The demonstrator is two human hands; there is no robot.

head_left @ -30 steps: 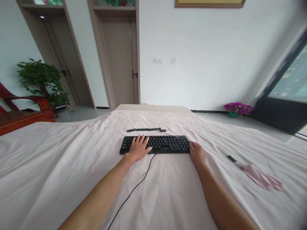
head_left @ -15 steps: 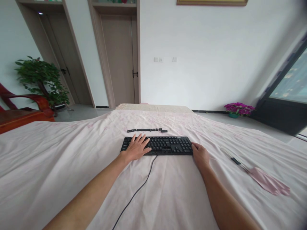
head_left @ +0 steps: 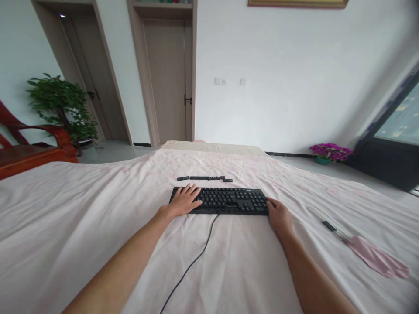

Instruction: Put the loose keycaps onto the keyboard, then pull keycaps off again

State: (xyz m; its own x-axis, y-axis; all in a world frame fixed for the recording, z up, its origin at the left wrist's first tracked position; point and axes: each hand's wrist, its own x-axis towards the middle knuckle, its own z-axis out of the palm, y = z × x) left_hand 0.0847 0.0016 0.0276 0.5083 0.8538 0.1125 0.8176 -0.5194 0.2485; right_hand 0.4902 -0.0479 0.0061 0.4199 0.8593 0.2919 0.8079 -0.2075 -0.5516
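A black keyboard [head_left: 244, 204] lies flat on the pale pink cloth, its dark cable trailing toward me. Over its left end rests my left hand [head_left: 185, 201], palm down with fingers spread across the keys. My right hand [head_left: 279, 213] holds the keyboard's right end, thumb on top; the fingers underneath are mostly hidden. Just beyond the keyboard is a row of loose black keycaps [head_left: 213, 178], among them a long bar like a space bar [head_left: 199, 178]. Gaps and bare spots show along the keyboard's near row.
To the right lie a thin tool with a dark band [head_left: 329, 226] and a pink cloth [head_left: 376, 257]. The wrinkled cloth [head_left: 108, 235] covers the whole surface. Farther off are a wooden chair [head_left: 42, 148], a green plant [head_left: 62, 104], doors and purple flowers [head_left: 331, 151].
My left hand has slid slightly left over the keys. My right hand keeps its hold on the right end. The whole view has shifted a little.
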